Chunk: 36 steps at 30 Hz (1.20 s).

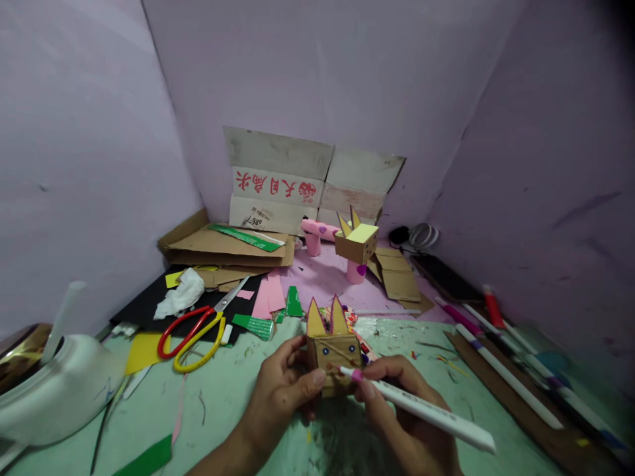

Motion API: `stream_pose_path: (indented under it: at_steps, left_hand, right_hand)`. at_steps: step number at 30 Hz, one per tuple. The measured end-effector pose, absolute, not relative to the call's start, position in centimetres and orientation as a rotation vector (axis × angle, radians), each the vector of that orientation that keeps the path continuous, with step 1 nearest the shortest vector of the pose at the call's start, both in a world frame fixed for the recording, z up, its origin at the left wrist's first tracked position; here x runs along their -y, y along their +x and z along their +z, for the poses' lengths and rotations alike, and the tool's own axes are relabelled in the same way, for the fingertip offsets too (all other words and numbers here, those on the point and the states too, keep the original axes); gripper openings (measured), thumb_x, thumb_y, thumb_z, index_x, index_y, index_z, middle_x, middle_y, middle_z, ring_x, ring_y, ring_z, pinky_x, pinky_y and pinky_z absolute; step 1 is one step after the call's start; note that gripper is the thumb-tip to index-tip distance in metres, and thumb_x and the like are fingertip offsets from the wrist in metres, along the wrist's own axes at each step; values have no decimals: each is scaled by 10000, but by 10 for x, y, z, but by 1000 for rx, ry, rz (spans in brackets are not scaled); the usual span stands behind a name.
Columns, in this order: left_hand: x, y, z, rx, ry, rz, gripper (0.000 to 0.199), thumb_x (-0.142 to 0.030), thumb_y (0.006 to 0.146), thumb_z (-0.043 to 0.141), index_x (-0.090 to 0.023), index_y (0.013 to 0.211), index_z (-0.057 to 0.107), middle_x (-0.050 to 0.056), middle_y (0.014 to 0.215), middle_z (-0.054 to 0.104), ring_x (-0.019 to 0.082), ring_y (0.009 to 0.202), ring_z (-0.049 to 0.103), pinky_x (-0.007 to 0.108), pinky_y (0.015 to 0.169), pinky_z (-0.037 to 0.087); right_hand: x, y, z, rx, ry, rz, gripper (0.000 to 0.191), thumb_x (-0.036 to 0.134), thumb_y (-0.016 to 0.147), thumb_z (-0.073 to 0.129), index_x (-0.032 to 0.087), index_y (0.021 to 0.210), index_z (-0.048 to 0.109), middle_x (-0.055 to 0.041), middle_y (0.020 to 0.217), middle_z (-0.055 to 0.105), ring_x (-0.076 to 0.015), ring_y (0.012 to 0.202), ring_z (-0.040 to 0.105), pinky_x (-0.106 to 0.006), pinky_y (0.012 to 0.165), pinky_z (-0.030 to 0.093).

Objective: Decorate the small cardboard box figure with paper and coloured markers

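Note:
My left hand point(288, 380) grips the left side of a small cardboard box point(333, 383) made into an animal head. Two pointed yellow ears point(339, 317) edged in purple stand on its top, and two dark blue eyes mark its front. A white marker point(431, 410) with a pink collar lies between the thumb and fingers of my right hand point(404, 403). Its tip is at the box's front, below the eyes; whether it touches, I cannot tell. Behind the box, a colourful patterned piece is partly hidden.
Scissors point(218, 317) with red and yellow handles lie left, among paper scraps and a crumpled tissue point(182, 291). Another eared cardboard head point(354, 248) stands on a pink tube behind. Several markers point(510, 377) lie right. A white pot point(69, 390) stands far left.

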State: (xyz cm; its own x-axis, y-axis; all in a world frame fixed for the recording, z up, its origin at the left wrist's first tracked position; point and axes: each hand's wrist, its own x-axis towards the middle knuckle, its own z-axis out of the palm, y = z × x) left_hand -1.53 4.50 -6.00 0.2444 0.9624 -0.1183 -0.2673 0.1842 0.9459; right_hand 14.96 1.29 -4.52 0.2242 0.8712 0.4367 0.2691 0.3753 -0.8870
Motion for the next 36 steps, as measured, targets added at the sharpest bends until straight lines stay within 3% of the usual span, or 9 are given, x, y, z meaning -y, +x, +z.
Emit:
stream_pose_path:
  at_steps: [4, 9, 15, 23, 30, 36]
  left_hand:
    - [-45, -15, -62, -905, 982, 1054, 755, -451, 664, 797, -92, 1249, 482, 138, 1010, 670, 116, 537, 577, 202, 387, 464]
    - [-45, -16, -62, -904, 986, 1057, 778, -441, 671, 792, -93, 1284, 460, 159, 1065, 655, 194, 703, 641, 201, 398, 479]
    - [-46, -14, -61, -918, 999, 1058, 780, -458, 654, 802, -97, 1269, 486, 144, 1015, 667, 152, 598, 609, 203, 385, 465]
    - [-45, -14, -64, -948, 1012, 1061, 812, -474, 632, 815, -101, 1279, 497, 187, 1097, 645, 261, 787, 676, 211, 402, 486]
    - [-46, -15, -64, -918, 1010, 1065, 820, -470, 629, 821, -100, 1284, 494, 162, 1064, 665, 184, 669, 644, 197, 393, 468]
    - [-46, -15, -64, -927, 1009, 1058, 832, -486, 623, 824, -114, 1293, 497, 154, 1035, 673, 204, 684, 656, 204, 406, 472]
  right_hand:
    - [-13, 147, -47, 1298, -1142, 591, 145, 330, 836, 629, 227, 734, 624, 13, 595, 631, -138, 495, 548, -232, 478, 412]
    - [-13, 145, -49, 1307, -1079, 612, 192, 363, 870, 610, 219, 744, 614, 3, 590, 627, -137, 487, 545, -238, 466, 402]
    - [-14, 143, -48, 1296, -1059, 634, 192, 355, 877, 610, 225, 736, 602, 15, 601, 615, -133, 512, 537, -235, 491, 403]
    - [-13, 144, -48, 1292, -1092, 677, 230, 381, 892, 590, 232, 718, 566, 30, 561, 582, -129, 496, 507, -235, 483, 380]
    - [-14, 142, -49, 1303, -1099, 666, 239, 395, 884, 597, 225, 719, 574, 9, 575, 615, -139, 497, 539, -245, 482, 400]
    - [-14, 143, -52, 1330, -1138, 667, 282, 442, 889, 577, 228, 706, 562, 17, 536, 583, -136, 460, 513, -250, 455, 369]
